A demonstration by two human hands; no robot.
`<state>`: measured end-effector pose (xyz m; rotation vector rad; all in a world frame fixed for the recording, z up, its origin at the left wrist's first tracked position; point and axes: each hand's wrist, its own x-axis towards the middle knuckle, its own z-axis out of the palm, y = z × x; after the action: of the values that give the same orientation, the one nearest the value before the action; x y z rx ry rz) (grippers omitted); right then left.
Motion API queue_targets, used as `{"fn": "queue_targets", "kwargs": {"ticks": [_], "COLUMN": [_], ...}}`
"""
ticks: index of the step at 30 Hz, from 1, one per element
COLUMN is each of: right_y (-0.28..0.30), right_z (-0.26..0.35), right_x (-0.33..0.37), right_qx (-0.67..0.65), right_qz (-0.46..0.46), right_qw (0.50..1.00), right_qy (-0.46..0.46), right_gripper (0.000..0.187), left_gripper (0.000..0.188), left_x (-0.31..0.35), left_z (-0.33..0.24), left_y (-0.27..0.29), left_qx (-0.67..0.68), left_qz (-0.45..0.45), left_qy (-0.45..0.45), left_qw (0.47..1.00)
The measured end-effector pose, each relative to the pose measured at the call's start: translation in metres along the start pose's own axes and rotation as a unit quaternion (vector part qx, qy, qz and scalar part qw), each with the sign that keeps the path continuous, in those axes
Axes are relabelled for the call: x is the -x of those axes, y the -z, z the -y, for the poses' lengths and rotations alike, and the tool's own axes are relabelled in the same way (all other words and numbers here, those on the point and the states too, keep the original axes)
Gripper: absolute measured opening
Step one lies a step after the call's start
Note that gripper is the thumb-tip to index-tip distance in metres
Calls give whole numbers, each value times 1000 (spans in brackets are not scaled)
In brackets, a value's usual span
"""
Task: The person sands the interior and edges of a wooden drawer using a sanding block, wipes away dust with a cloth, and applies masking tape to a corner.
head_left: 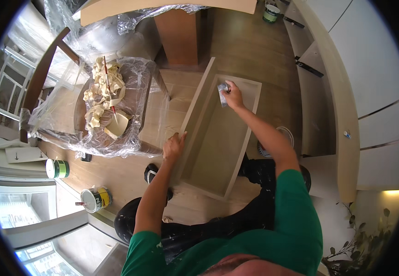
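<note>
A long, shallow, beige wooden drawer stands in front of me, tilted, its open inside facing up. My left hand is closed over the left front panel's edge, its thumb along the top. Inside the far end, my right hand pinches a small grey-white folded piece that looks like sandpaper. That piece lies against the drawer's inner surface. My fingers partly cover it, so its full shape is hidden. My knees, in dark paint-flecked trousers, are on both sides of the drawer's near end.
At left, a plastic-wrapped chair bears crumpled masking paper and a thin brush. Paint buckets stand at lower left and behind my right forearm. A cabinet with open drawer bays runs along the right.
</note>
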<state>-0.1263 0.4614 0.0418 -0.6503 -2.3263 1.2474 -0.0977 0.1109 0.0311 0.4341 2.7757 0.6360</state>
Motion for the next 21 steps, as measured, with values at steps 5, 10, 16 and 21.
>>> {"fn": "queue_targets", "kwargs": {"ticks": [5, 10, 16, 21], "right_y": [-70, -108, -111, -113], "right_z": [-66, -80, -73, -72], "right_x": [-53, -91, -120, -124], "right_qx": [3, 18, 79, 70], "right_qz": [-126, -218, -205, -196], "right_qw": [990, 975, 975, 978], "right_qy": [-71, -30, 18, -2], "right_gripper": [59, 58, 48, 43], "left_gripper": [63, 61, 59, 55], "left_x": [0, 1, 0, 1], "left_z": [-9, -5, -7, -9], "left_y": [7, 8, 13, 13], "left_qx": [14, 24, 37, 48], "left_qz": [7, 1, -8, -39], "left_qy": [-7, 0, -9, -19], "left_qw": [1000, 1000, 999, 998]}}
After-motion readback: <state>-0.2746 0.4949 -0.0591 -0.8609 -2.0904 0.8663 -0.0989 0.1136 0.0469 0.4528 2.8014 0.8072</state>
